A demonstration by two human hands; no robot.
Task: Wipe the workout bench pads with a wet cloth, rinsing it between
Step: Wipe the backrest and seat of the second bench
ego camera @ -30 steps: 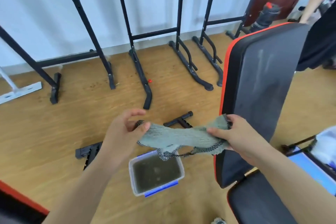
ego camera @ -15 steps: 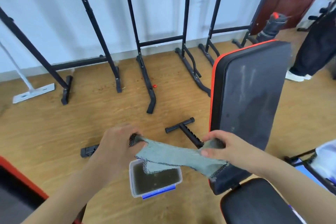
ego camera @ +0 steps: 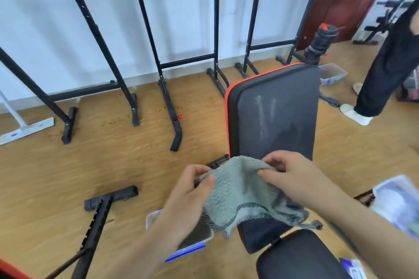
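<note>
Wood floor (ego camera: 113, 165), cloth (ego camera: 240, 197) held crosswise between hands (ego camera: 188, 192) (ego camera: 294, 179)

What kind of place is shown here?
Probably a small gym or workout room: a padded workout bench stands on the wooden floor, and black steel racks line the white wall.
</note>
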